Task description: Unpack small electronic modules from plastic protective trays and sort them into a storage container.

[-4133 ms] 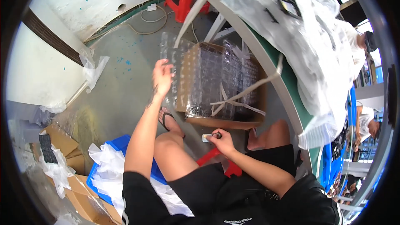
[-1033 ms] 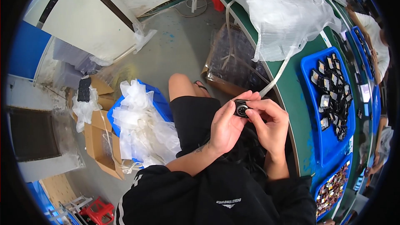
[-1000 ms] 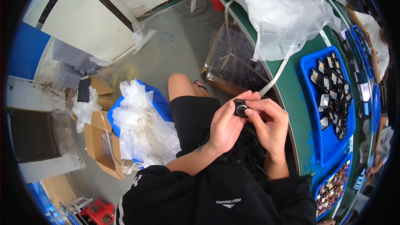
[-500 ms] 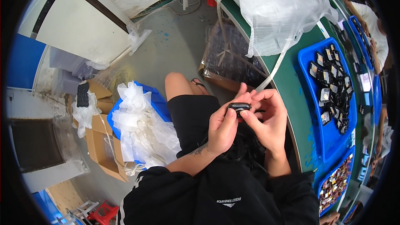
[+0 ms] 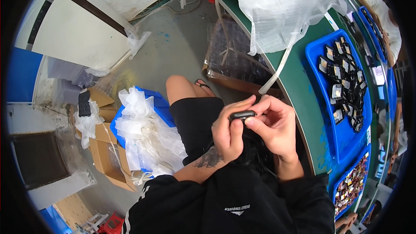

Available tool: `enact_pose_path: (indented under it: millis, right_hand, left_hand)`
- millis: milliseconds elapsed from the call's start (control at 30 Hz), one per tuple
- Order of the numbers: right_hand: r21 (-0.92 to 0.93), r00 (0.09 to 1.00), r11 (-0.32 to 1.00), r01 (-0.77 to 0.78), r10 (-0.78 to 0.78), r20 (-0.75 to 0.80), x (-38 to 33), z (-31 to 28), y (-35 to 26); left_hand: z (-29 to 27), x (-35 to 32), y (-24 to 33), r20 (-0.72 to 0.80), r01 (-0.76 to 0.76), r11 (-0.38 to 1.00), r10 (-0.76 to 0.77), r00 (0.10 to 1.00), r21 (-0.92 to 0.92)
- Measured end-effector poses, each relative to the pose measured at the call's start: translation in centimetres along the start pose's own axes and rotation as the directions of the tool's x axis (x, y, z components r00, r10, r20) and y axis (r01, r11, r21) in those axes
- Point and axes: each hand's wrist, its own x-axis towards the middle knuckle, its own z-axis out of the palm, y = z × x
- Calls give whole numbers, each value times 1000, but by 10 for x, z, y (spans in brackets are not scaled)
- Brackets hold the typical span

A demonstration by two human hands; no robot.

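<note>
Over my lap I hold a small flat black part [image 5: 242,115] between both hands. My left hand [image 5: 227,132] pinches its left end with thumb and fingertips. My right hand [image 5: 273,123] grips its right end, fingers curled over the top. The part lies edge-on to the camera, so its face is hidden. A green table [image 5: 303,91] runs along my right side, and on it a blue tray [image 5: 318,52] holds several small black and silver parts.
A second blue tray [image 5: 353,182] with small brownish parts lies nearer me on the table. A clear plastic sheet [image 5: 281,4] drapes over the table's far end. A wrapped cardboard box [image 5: 236,56] stands under it. A blue bin [image 5: 160,104] full of white plastic bags and open cardboard boxes [image 5: 104,156] stand on my left.
Four seconds ago my left hand reached to the wrapped box on the floor. Since then both hands came together over my lap, and the black part turned from face-up to edge-on.
</note>
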Motion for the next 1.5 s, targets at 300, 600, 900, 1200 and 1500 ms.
enact_pose_path:
  millis: [300,600,900,1200,1500]
  right_hand:
    - [-243,974,957,161,-115,194,8,-8,-7]
    - [-444,733,588,676,-600,321,5,-8,-4]
    - [-187,781,759,624,-611,128,0,-3,3]
    - [-380,884,826,418,-466,-42,-26,0,-31]
    - [-841,578,431,-326,-613,-538,-76,-107,-120]
  left_hand:
    - [-24,34,25,348,721,590,-632,693,-364]
    - [-36,35,46,494,735,678,-645,583,16]
    - [-54,48,20,566,-706,606,457,686,367]
    - [-32,60,42,618,-523,823,297,728,221]
    - [-30,120,205,468,-572,626,779,418,-530]
